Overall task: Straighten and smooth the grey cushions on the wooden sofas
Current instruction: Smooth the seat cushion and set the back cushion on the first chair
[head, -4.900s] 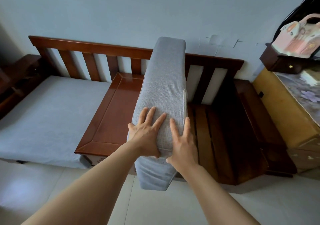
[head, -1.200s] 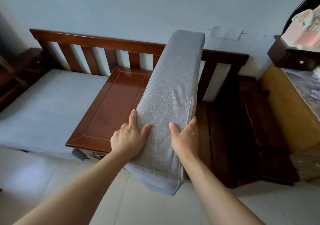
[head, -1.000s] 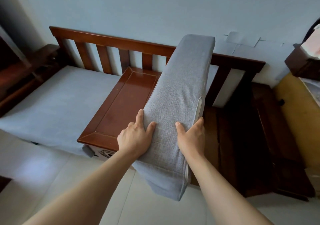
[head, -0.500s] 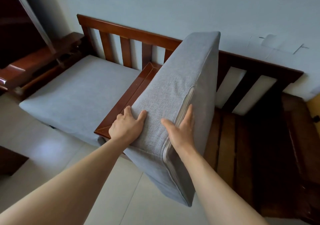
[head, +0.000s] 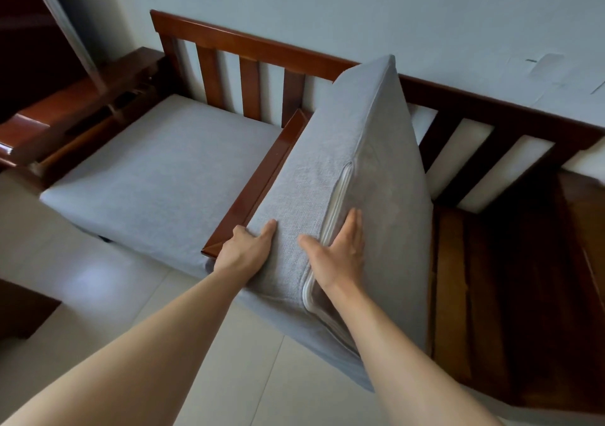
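Grey cushion point(head: 340, 176) stands tilted on edge over the bare slatted seat point(head: 491, 278) of the wooden sofa point(head: 255, 45), leaning on the centre wooden tray point(head: 258, 180), left hand point(head: 244, 250) gripping its left face, right hand point(head: 340, 255) pressed flat by the zipper point(head: 337, 202), fingers straight.

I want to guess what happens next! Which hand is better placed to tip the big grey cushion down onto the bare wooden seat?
Probably the left hand. It grips the tilted cushion's outer side, opposite the bare slatted seat, so it can push it over. The right hand lies flat on the zipper side, facing the seat, better for steadying.
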{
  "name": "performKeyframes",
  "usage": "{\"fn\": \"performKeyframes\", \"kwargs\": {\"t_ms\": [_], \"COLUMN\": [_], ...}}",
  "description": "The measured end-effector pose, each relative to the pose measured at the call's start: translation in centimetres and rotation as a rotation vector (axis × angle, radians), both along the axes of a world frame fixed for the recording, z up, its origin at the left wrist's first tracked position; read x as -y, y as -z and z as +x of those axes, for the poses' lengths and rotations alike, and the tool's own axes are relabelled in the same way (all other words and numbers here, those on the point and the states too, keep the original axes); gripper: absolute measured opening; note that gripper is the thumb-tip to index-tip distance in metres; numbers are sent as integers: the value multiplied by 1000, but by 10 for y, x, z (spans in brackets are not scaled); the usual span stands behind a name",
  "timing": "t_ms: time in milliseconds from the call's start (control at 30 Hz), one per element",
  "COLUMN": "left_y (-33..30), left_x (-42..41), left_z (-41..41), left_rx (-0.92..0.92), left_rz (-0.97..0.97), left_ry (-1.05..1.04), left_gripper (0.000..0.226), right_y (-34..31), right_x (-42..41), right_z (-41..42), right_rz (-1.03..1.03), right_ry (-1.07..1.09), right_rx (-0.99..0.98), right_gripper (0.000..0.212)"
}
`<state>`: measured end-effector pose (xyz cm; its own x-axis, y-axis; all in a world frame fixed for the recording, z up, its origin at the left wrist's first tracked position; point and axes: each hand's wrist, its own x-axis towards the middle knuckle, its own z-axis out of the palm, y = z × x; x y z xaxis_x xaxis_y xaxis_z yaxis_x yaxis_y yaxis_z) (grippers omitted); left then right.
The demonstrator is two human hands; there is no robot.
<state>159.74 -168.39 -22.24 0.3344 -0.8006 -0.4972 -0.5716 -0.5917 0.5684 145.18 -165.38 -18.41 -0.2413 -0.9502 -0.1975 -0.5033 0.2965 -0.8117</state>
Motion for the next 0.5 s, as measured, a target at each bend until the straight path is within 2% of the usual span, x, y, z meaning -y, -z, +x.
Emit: {"fn": "performKeyframes", "kwargs": {"t_ms": [300,500], "left_y": [45,59], "left_x": [19,35], "left_z": [6,3], "left_rx": [-104,-120], "left_rz": [122,131], "left_ry": [-47,-61], "left_gripper": [93,99], "right_y": [36,51], "right_x": [19,35], "right_z": [16,16], "right_rz": [49,-7], "right_ry": [-7,-23], "right_rx": [-97,-109], "right_gripper": [105,106]}}
